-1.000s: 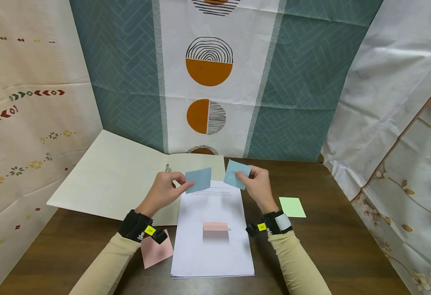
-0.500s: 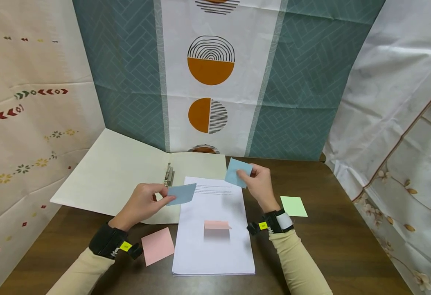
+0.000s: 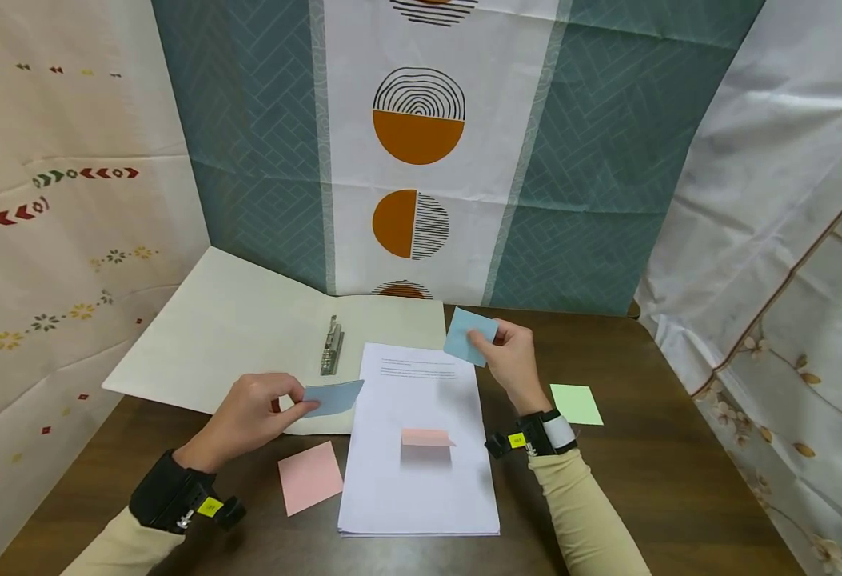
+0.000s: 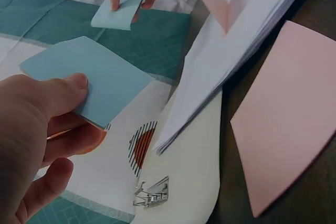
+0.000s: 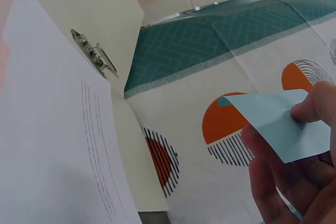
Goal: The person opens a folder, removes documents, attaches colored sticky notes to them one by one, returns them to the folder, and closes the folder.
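Blue notes [image 3: 461, 334] pinched between fingers [image 4: 79, 141], pages [image 3: 421, 498] nearby

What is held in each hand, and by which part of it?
Left hand: a blue note, pinched at the edge nearest that hand. Right hand: another blue note, pinched on its near side.

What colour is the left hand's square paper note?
Light blue: the square paper note in the left hand shows best in the left wrist view.

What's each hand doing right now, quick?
Left hand: holding a blue note, pinched between thumb and fingers.
Right hand: holding another blue note, likewise pinched.
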`<state>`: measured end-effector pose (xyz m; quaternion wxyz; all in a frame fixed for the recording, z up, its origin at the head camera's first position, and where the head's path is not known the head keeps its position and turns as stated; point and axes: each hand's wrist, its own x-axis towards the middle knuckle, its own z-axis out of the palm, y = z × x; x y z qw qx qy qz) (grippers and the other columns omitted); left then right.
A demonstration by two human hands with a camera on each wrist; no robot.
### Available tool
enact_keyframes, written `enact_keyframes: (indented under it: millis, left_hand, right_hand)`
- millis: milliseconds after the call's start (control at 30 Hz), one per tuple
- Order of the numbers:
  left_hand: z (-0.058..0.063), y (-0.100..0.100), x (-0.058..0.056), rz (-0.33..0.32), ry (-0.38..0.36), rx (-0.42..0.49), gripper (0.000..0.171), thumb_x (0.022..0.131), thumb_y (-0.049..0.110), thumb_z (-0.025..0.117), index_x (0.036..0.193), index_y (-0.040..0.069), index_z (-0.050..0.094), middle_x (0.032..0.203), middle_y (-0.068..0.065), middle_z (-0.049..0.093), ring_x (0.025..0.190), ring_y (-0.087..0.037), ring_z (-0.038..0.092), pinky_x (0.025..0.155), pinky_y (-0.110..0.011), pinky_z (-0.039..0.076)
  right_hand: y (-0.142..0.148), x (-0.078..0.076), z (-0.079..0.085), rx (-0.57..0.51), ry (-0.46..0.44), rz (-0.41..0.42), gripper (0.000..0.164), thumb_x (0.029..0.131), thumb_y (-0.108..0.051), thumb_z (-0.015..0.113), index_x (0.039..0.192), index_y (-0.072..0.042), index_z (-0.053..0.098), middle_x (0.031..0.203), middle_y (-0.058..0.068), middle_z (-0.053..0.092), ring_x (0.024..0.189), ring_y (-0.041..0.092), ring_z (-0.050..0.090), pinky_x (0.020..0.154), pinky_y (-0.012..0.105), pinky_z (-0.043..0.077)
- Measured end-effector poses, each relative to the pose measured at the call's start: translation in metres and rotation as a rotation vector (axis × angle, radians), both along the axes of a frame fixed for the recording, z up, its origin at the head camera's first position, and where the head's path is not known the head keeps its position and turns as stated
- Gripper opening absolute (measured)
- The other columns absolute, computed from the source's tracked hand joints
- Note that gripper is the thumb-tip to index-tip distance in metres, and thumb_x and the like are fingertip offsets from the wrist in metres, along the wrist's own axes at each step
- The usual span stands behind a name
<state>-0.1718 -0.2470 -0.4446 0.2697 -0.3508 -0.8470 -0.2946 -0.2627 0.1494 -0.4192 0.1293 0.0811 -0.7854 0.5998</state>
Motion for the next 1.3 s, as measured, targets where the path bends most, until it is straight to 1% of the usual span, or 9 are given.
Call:
enact_keyframes:
  millis: [200,367,467,600,767,933,1000,1167,1300]
  left_hand:
    - [-0.002,0.000,-0.001,-0.114,0.108,-0.064,0.042,0.060,-0.005,0.104,0.081,0.017,0.074,0.076,0.006,0.076,0.062,-0.005,0.057,0.057,-0.008,0.040]
    - [-0.002,-0.002,-0.003,-0.191,0.124,-0.088,0.042,0.060,-0.005,0.104,0.081,0.019,0.076,0.076,0.009,0.075,0.063,-0.004,0.057,0.059,-0.006,0.039]
    - [-0.003,-0.004,-0.005,-0.219,0.111,-0.110,0.041,0.062,-0.005,0.104,0.081,0.020,0.077,0.077,0.010,0.076,0.065,-0.002,0.059,0.061,-0.006,0.041]
    - [-0.005,-0.008,-0.006,-0.236,0.138,-0.166,0.041,0.062,-0.004,0.104,0.084,0.020,0.079,0.079,0.011,0.077,0.070,-0.001,0.064,0.065,-0.010,0.050]
    - [-0.006,-0.016,-0.006,-0.268,0.183,-0.240,0.045,0.061,-0.001,0.106,0.090,0.022,0.082,0.085,0.011,0.078,0.076,-0.001,0.067,0.069,-0.013,0.057]
    - [-0.013,-0.025,-0.004,-0.325,0.156,-0.280,0.023,0.085,0.010,0.098,0.097,0.021,0.082,0.091,0.012,0.077,0.080,0.000,0.067,0.071,-0.012,0.056]
    - [-0.015,-0.026,-0.002,-0.337,0.146,-0.301,0.018,0.088,0.012,0.096,0.097,0.021,0.083,0.092,0.012,0.076,0.081,0.000,0.067,0.071,-0.011,0.056]
    - [-0.019,-0.026,0.003,-0.343,0.124,-0.386,0.034,0.071,0.004,0.103,0.088,0.026,0.083,0.092,0.016,0.073,0.084,0.000,0.066,0.071,-0.010,0.054]
    - [-0.024,-0.027,0.005,-0.335,0.074,-0.452,0.034,0.071,0.003,0.103,0.086,0.027,0.084,0.093,0.017,0.073,0.087,0.000,0.064,0.072,-0.012,0.055]
  right_hand:
    - [0.000,-0.002,-0.005,-0.011,0.007,-0.002,0.015,0.100,-0.005,0.080,0.107,0.008,0.082,0.093,0.019,0.081,0.074,0.011,0.067,0.062,0.022,0.050]
    - [0.000,-0.004,-0.006,-0.010,0.016,0.006,0.015,0.100,-0.005,0.081,0.105,0.009,0.081,0.089,0.014,0.080,0.072,0.011,0.066,0.061,0.022,0.048]
    - [0.000,-0.003,-0.006,-0.010,0.012,0.006,0.015,0.100,-0.005,0.081,0.104,0.009,0.081,0.086,0.010,0.079,0.072,0.012,0.066,0.060,0.022,0.048]
    - [0.001,-0.002,-0.006,-0.008,0.005,0.004,0.015,0.100,-0.005,0.081,0.105,0.009,0.081,0.084,0.006,0.078,0.072,0.012,0.065,0.060,0.022,0.048]
    - [0.002,-0.002,-0.006,-0.005,-0.004,-0.003,0.016,0.101,-0.005,0.080,0.105,0.009,0.081,0.087,0.011,0.079,0.073,0.012,0.064,0.062,0.021,0.050]
    - [0.003,-0.003,-0.007,-0.003,-0.006,-0.004,0.016,0.101,-0.006,0.080,0.106,0.010,0.080,0.090,0.016,0.080,0.074,0.014,0.066,0.063,0.021,0.051]
    - [0.003,-0.003,-0.007,-0.005,-0.007,-0.005,0.016,0.101,-0.006,0.080,0.105,0.010,0.080,0.088,0.013,0.080,0.074,0.013,0.065,0.063,0.021,0.051]
    - [0.004,-0.004,-0.007,-0.002,-0.020,-0.013,0.018,0.101,-0.006,0.080,0.109,0.010,0.080,0.094,0.018,0.082,0.077,0.010,0.068,0.069,0.019,0.058]
    - [0.003,-0.003,-0.007,0.002,-0.027,-0.015,0.018,0.101,-0.006,0.080,0.109,0.010,0.080,0.098,0.023,0.082,0.077,0.010,0.069,0.070,0.019,0.058]
